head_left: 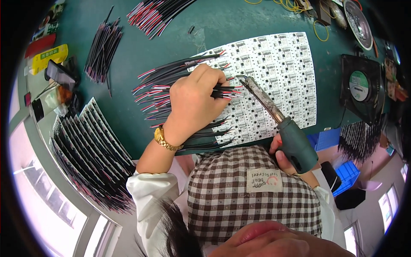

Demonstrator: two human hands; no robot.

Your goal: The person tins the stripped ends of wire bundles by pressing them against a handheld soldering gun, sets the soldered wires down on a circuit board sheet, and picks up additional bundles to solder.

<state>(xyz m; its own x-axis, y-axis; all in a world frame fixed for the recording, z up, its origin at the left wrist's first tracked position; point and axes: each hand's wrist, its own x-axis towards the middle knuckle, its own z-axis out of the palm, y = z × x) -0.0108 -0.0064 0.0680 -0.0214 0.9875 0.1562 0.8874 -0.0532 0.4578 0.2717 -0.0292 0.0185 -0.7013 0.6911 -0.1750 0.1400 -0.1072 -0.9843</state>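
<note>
A white circuit board panel (287, 81) with rows of small black parts lies on the green table. Black cables with red, white and black stripped ends run along its left edge. My left hand (195, 96), with a gold watch at the wrist, is closed round a bundle of cables (229, 91) over that edge. In my right hand (280, 157) is a soldering iron (297, 143) with a green handle. Its bent dark tip meets or nearly meets a wire end just beyond my left fingers; whether they touch I cannot tell.
Loose cables (102, 53) and a larger cable bundle (158, 15) lie at the back left. Wired panels (92, 156) hang or stand at the left. A black fan (361, 85) and a metal dish (358, 25) are at the right, with a blue crate (346, 176) lower down.
</note>
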